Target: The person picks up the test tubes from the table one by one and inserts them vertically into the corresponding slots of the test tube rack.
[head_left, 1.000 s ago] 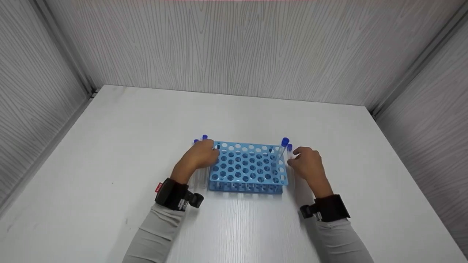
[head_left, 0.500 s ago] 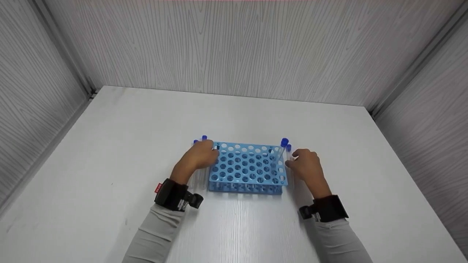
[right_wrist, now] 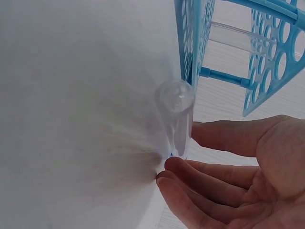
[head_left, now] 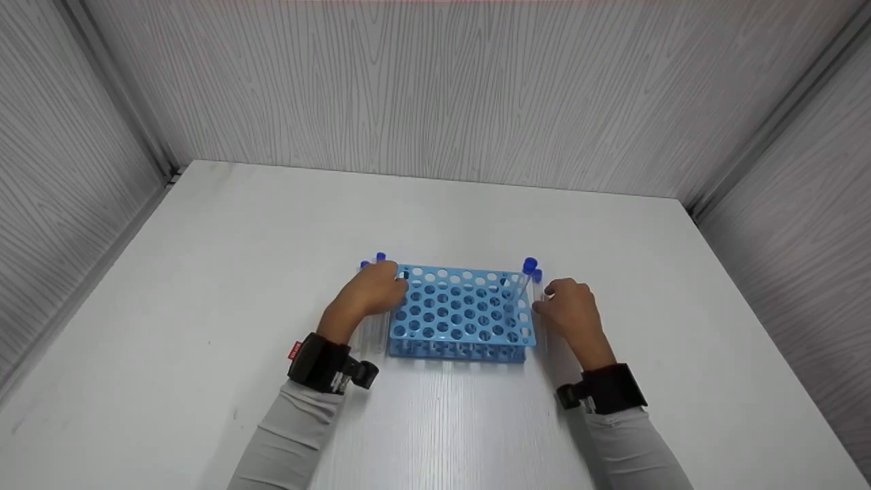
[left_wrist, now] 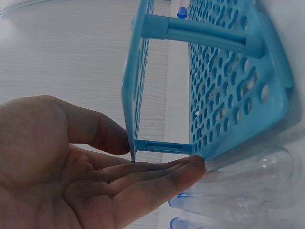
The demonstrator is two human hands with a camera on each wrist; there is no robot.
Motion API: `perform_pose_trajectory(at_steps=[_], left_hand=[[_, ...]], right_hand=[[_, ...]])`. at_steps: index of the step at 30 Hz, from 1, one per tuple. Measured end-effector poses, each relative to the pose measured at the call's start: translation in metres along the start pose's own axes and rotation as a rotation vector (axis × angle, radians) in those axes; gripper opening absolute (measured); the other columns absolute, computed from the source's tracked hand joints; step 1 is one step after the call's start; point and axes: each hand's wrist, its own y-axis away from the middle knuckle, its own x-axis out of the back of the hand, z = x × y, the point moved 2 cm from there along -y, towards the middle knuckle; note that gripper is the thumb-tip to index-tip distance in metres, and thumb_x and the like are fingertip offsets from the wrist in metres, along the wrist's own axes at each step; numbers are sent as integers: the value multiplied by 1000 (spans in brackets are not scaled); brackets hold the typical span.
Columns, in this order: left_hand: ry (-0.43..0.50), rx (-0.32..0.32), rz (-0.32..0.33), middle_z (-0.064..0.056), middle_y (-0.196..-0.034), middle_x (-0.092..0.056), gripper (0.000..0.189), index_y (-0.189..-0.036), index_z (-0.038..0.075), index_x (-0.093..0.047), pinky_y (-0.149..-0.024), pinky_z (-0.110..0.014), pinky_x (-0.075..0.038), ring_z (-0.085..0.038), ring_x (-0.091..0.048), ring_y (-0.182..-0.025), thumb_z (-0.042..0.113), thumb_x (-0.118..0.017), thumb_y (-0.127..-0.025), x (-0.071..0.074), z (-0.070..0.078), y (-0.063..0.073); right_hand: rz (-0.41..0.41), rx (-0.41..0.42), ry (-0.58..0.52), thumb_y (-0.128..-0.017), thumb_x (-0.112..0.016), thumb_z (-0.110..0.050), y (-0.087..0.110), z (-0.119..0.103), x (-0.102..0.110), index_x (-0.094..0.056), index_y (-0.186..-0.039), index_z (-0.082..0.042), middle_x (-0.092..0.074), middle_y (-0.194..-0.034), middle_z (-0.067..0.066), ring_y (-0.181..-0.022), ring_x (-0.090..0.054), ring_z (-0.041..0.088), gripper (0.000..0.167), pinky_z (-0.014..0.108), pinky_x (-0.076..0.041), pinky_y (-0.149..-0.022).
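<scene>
In the head view a light blue test tube rack (head_left: 456, 313) stands on the white table. My left hand (head_left: 371, 286) grips its left rear corner; in the left wrist view the thumb and fingers (left_wrist: 162, 183) meet around the upper plate's edge. One clear test tube with a blue cap (head_left: 530, 265) leans in a hole at the rack's right rear. Another blue-capped test tube (head_left: 539, 286) lies just outside the rack's right side. My right hand (head_left: 571, 313) pinches this tube, thumb on one side and curled fingertips on the other, as the right wrist view (right_wrist: 177, 107) shows.
More clear tubes with blue caps (head_left: 381, 256) lie along the rack's left side, partly hidden by my left hand. A pale wood-grain panel (head_left: 435, 88) rises behind the table (head_left: 435, 218), with side panels at left and right.
My right hand has shifted slightly left toward the rack, closer to the tube lying beside it. My left hand keeps its grip on the rack corner.
</scene>
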Motion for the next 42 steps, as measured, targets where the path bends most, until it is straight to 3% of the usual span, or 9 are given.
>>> perform_pose_trajectory(at_steps=[18,27,34,42], left_hand=[[22,6,1,-20,-121,-60,46,-139,-7,-50,-92,-43,-47,-30,-56,-105,22,-40,-105,0,0,1],[19,14,-1,-17,-113,-59,46,-140,-7,-49,-87,-40,-46,-28,-55,-102,21,-39,-105,0,0,1],[18,16,-2,-20,-122,-60,47,-141,-7,-48,-92,-42,-47,-29,-56,-106,22,-40,-105,0,1,2],[17,5,0,-21,-125,-59,47,-141,-7,-48,-95,-44,-47,-30,-55,-108,21,-40,-105,0,0,1]], right_hand=[[-50,-27,-21,-91,-67,-10,2,-1,2,-63,-127,9,-67,-122,27,-93,-63,31,41,38,-56,-77],[-53,-7,-1,-89,-63,-8,1,1,1,-63,-128,9,-67,-122,28,-91,-62,31,42,37,-54,-71],[-62,-2,-1,-87,-64,-6,0,2,1,-62,-128,10,-67,-121,29,-90,-61,31,45,38,-53,-71],[-75,7,17,-85,-63,-6,1,2,1,-61,-128,11,-65,-123,29,-95,-59,33,46,44,-54,-81]])
